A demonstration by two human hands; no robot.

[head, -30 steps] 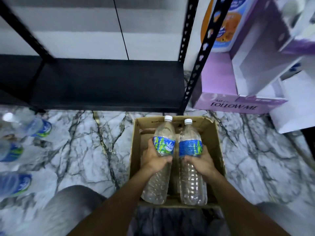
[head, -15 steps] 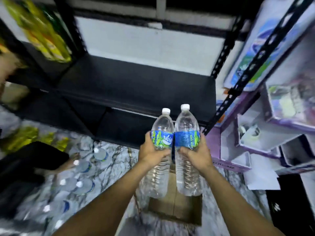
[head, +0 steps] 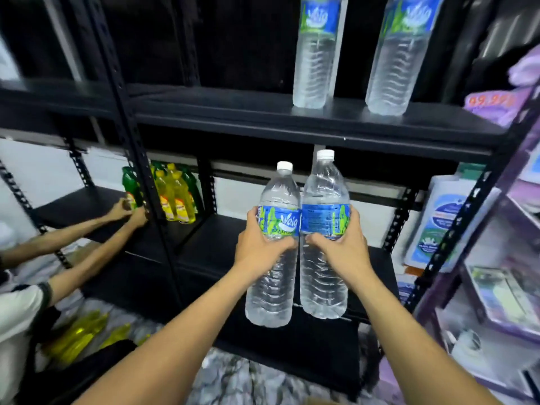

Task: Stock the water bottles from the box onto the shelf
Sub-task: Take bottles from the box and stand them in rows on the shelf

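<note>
My left hand [head: 263, 244] grips a clear water bottle [head: 273, 285] with a white cap and a blue-green label. My right hand [head: 342, 244] grips a second water bottle [head: 323, 276], a little taller in view, touching the first. Both are upright in the air in front of the black metal shelf unit, below its upper board [head: 233, 115]. Two more water bottles [head: 314, 54] [head: 397, 59] stand on that upper board at the right. The box is out of view.
Another person's hands [head: 131, 213] reach to yellow and green bottles [head: 175, 197] on the middle board at left. Yellow bottles [head: 79, 337] lie on the marble floor. A black upright post [head: 128, 121] divides the bays. Purple display racks [head: 496, 258] stand on the right.
Both hands lifted the two bottles out of the cardboard box and up to shelf height. The view rose from the floor to the shelves, so the box left the frame.
</note>
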